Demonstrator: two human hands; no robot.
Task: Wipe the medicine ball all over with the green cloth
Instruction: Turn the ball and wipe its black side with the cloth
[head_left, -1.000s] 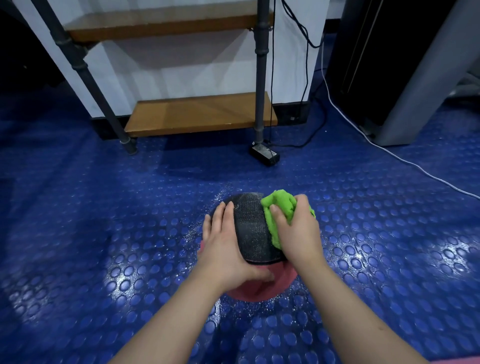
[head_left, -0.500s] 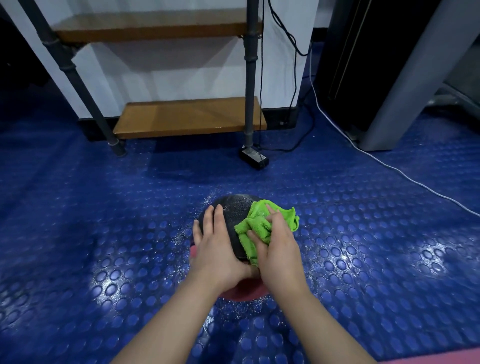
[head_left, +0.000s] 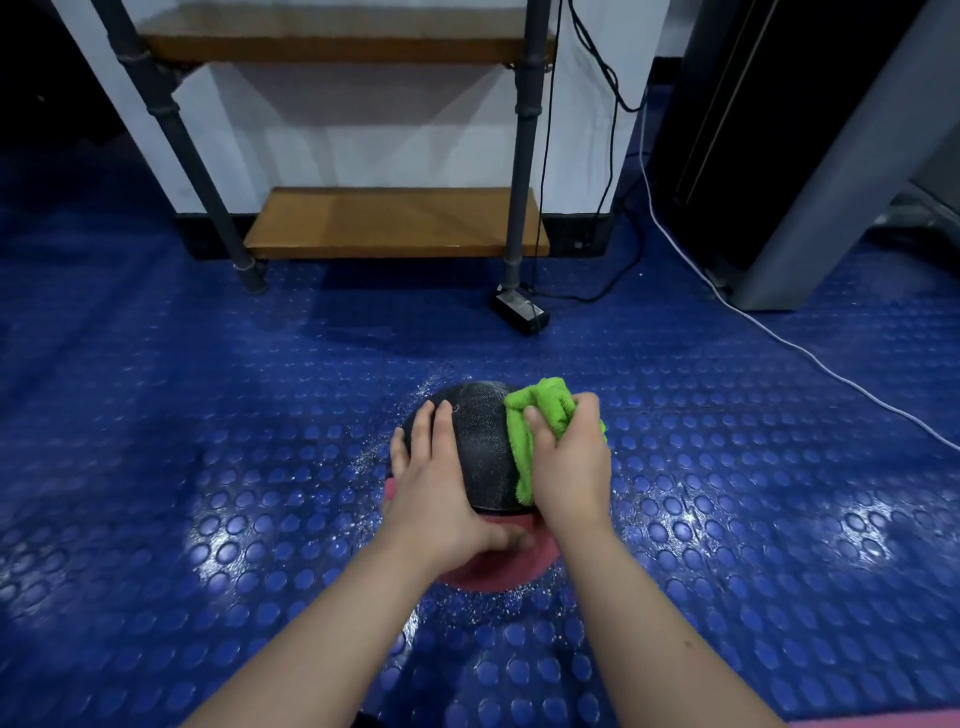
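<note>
The medicine ball (head_left: 480, 447), black and rough on top with a red lower part, sits on the blue studded floor in the lower middle of the head view. My left hand (head_left: 439, 483) lies flat on its left side with fingers spread and the thumb on the red part near me. The green cloth (head_left: 537, 415) is bunched on the ball's right side. My right hand (head_left: 569, 462) grips the cloth and presses it against the ball. The ball's right flank and underside are hidden.
A pipe-framed rack with wooden shelves (head_left: 395, 223) stands against the white wall behind the ball. A black power adapter (head_left: 519, 312) and cables lie by its right leg. A white cable (head_left: 779, 338) crosses the floor at the right, near a dark grey machine (head_left: 810, 156).
My right hand has drawn the cloth from the ball's top middle back over to its right side. The left hand keeps its place on the left side.
</note>
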